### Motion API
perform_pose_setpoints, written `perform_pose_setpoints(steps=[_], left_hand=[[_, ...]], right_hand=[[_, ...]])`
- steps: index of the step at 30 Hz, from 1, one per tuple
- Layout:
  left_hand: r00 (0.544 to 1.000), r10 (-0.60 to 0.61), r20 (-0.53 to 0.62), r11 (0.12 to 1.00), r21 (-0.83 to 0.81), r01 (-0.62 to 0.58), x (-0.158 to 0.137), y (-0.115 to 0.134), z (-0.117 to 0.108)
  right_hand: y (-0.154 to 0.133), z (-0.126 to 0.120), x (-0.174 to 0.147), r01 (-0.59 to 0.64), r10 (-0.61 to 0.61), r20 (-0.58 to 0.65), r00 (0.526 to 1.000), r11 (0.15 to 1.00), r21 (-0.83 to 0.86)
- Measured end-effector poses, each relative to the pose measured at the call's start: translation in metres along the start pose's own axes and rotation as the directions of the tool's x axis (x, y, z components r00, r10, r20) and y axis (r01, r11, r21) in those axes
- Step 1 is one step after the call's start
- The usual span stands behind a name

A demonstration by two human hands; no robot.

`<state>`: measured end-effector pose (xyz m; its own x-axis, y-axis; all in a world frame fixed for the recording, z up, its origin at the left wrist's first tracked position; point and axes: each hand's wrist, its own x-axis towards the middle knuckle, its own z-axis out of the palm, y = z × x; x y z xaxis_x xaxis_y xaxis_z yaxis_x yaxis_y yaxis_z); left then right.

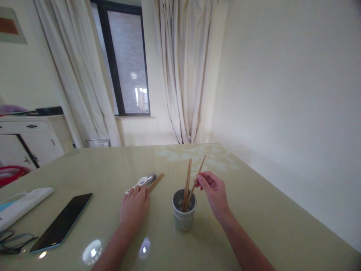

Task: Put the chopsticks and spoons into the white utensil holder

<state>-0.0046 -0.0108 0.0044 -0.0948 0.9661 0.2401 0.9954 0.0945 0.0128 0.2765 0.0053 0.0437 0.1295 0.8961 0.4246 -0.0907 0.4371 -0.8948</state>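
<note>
A grey metal utensil cup point(184, 220) with holes in its bottom stands upright on the table. Chopsticks point(187, 178) lean inside it. Between the thumb and fingers of my right hand point(214, 192), right of the cup, is a chopstick point(202, 164), tilted, with its lower end inside the cup. My left hand point(134, 206) rests on the table left of the cup, its fingers curled over wooden chopsticks point(156, 181) that point away from me. Beside them lie a white spoon point(142, 181) and metal spoon heads point(152, 177); my left fingers partly hide the handles.
A dark-screened phone point(63, 222) lies on the glossy table point(101, 169) at the left. Further left are a white power strip point(26, 207) and eyeglasses point(17, 241). A wall point(296, 113) runs along the table's right edge. Curtains point(186, 75) hang behind it.
</note>
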Motion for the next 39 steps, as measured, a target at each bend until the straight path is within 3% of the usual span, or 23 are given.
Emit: perform_pose_setpoints(steps=[7, 15, 21, 24, 26, 29, 31, 35, 39], left_hand=[[0.997, -0.016, 0.080, 1.000, -0.022, 0.017, 0.002, -0.001, -0.001], [0.994, -0.040, 0.103, 0.997, -0.068, 0.048, 0.004, -0.003, 0.003], [1.000, -0.005, 0.031, 0.995, -0.096, 0.007, 0.004, -0.005, 0.008], [1.000, 0.008, -0.029, 0.975, -0.220, -0.014, 0.006, -0.004, 0.013], [0.999, -0.001, -0.039, 0.907, -0.421, -0.015, 0.007, 0.001, 0.017], [0.997, 0.043, -0.062, 0.661, -0.747, -0.075, 0.005, 0.017, 0.019], [0.991, 0.106, -0.084, 0.522, -0.843, -0.127, 0.000, 0.030, 0.018], [0.965, 0.251, -0.069, 0.436, -0.883, -0.176, -0.010, 0.049, 0.009], [0.946, 0.312, -0.083, 0.414, -0.885, -0.214, -0.011, 0.049, 0.009]], right_hand=[[0.012, 0.004, -0.005, -0.066, 0.078, 0.103, 0.992, 0.991, -0.115], [0.013, 0.004, -0.004, -0.064, 0.069, 0.115, 0.991, 0.997, -0.045], [0.022, 0.007, -0.005, -0.066, 0.082, 0.134, 0.988, 0.990, -0.125], [0.023, 0.007, -0.003, -0.081, 0.095, 0.120, 0.988, 0.989, -0.120], [0.026, 0.007, -0.001, -0.112, 0.124, 0.097, 0.988, 0.986, -0.122], [0.036, 0.009, 0.000, -0.199, 0.215, 0.121, 0.969, 0.971, -0.133], [0.042, 0.012, -0.002, -0.265, 0.282, 0.200, 0.938, 0.958, -0.107], [0.049, 0.021, -0.009, -0.360, 0.339, 0.317, 0.886, 0.933, 0.006], [0.049, 0.025, -0.010, -0.350, 0.323, 0.247, 0.914, 0.934, 0.073]])
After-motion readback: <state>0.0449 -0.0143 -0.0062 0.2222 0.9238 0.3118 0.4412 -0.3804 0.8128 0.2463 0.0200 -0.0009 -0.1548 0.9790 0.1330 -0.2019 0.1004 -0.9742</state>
